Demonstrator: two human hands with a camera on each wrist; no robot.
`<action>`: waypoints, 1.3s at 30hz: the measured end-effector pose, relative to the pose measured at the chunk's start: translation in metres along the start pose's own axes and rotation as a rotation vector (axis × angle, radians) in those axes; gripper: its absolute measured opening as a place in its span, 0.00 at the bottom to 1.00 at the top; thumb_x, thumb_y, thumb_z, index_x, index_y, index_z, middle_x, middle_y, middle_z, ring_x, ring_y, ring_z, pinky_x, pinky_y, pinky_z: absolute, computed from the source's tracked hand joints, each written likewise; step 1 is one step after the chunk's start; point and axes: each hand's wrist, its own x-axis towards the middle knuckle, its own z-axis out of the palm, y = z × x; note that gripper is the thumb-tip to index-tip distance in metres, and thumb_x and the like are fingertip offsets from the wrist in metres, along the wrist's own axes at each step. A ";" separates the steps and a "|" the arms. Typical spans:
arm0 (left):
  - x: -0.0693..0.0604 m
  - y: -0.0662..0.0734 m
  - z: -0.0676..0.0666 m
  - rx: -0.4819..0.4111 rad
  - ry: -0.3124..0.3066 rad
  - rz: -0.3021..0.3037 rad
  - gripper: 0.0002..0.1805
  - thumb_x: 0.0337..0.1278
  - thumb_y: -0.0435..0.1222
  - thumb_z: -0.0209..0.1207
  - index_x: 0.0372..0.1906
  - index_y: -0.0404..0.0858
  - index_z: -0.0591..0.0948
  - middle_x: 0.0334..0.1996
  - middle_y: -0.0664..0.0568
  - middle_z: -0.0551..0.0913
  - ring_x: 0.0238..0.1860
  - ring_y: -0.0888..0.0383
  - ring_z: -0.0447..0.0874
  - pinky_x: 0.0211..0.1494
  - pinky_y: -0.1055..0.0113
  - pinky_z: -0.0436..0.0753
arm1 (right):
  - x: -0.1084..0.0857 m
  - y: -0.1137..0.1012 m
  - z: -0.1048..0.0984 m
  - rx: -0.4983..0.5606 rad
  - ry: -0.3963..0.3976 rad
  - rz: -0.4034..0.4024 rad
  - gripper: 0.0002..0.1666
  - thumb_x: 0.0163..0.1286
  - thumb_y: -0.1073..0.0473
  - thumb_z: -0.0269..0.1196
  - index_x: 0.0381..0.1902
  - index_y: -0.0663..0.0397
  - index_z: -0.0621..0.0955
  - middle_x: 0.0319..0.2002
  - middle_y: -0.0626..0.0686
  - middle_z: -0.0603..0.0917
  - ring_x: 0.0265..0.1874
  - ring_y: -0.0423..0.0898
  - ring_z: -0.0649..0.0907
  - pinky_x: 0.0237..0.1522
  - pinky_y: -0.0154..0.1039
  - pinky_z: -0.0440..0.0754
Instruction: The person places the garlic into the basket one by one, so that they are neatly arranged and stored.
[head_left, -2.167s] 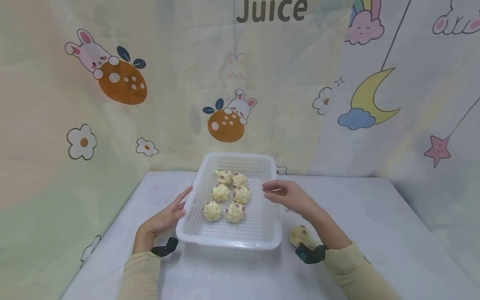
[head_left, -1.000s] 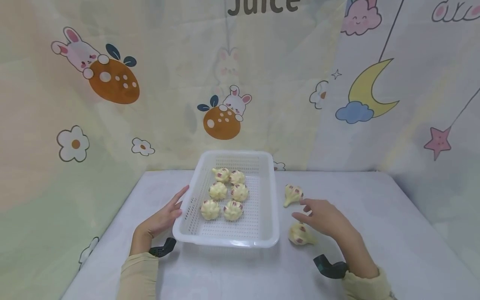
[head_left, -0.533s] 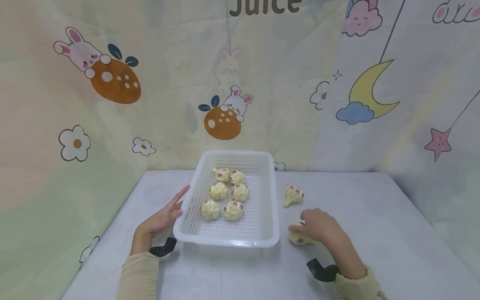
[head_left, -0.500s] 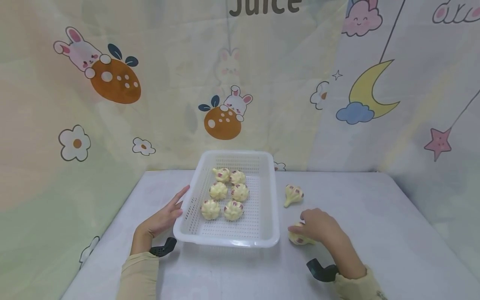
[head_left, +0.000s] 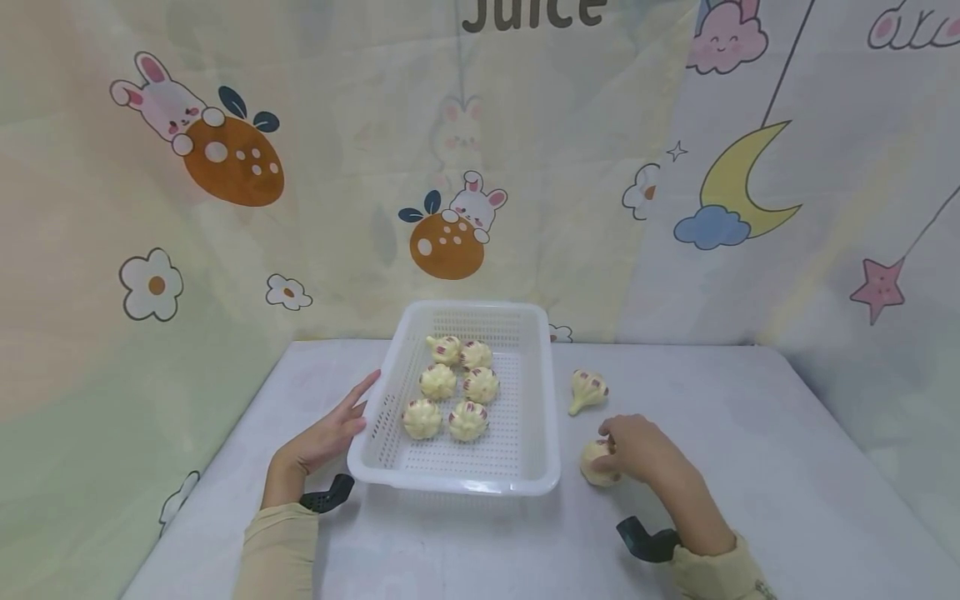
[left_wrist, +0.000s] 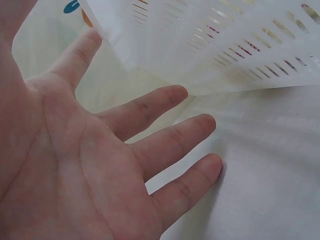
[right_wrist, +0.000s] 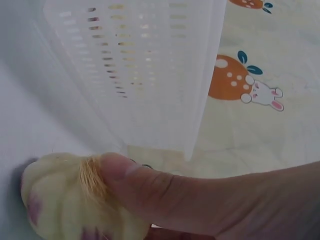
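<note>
My right hand [head_left: 641, 447] pinches a garlic bulb [head_left: 597, 463] on the table, right of the white basket. In the right wrist view the thumb presses by the root tuft of that garlic bulb [right_wrist: 60, 200]; the other fingers are mostly hidden. Behind it lies a second garlic bulb [head_left: 588, 390] with its stem toward me. The white perforated basket [head_left: 450, 482] holds several garlic bulbs, set in two columns. My left hand [head_left: 324, 442] stays at the basket's left side with its fingers spread and straight. In the left wrist view a fingertip touches the basket's rim [left_wrist: 107, 37].
A white-covered table [head_left: 750, 467] bears everything. Behind it hangs a printed cloth [head_left: 570, 208] with cartoon rabbits and a moon. A black wrist device [head_left: 647, 542] sits by the right wrist, another black device [head_left: 327, 494] by the left.
My right hand has moved from the basket's right rim to the nearer garlic bulb, gripped it and turned it so the stem no longer shows. The left hand stays at the basket.
</note>
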 end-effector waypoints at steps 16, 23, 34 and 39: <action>-0.001 0.002 0.001 0.011 0.021 -0.022 0.41 0.70 0.38 0.47 0.75 0.59 0.35 0.75 0.37 0.46 0.68 0.32 0.59 0.60 0.48 0.71 | 0.007 0.034 -0.002 0.090 -0.038 0.021 0.39 0.51 0.46 0.72 0.52 0.67 0.74 0.40 0.58 0.83 0.37 0.50 0.81 0.37 0.48 0.80; -0.002 0.001 0.002 0.021 0.026 -0.023 0.40 0.71 0.38 0.46 0.75 0.59 0.36 0.75 0.37 0.47 0.67 0.32 0.60 0.60 0.45 0.71 | 0.010 0.028 0.010 0.113 0.020 0.006 0.31 0.53 0.45 0.69 0.42 0.67 0.78 0.31 0.54 0.82 0.29 0.46 0.77 0.31 0.41 0.76; 0.000 0.002 0.003 0.023 0.031 -0.030 0.40 0.70 0.40 0.47 0.75 0.61 0.36 0.75 0.38 0.47 0.67 0.32 0.60 0.61 0.42 0.69 | 0.012 0.029 0.009 0.145 0.040 0.009 0.30 0.57 0.50 0.68 0.51 0.66 0.76 0.40 0.58 0.83 0.35 0.49 0.81 0.35 0.45 0.79; 0.000 0.001 0.002 0.016 0.020 -0.019 0.41 0.70 0.41 0.47 0.75 0.61 0.36 0.75 0.38 0.47 0.67 0.33 0.61 0.60 0.44 0.70 | 0.014 0.035 0.010 0.162 0.030 -0.044 0.34 0.59 0.56 0.67 0.61 0.61 0.71 0.41 0.60 0.83 0.34 0.48 0.81 0.31 0.44 0.79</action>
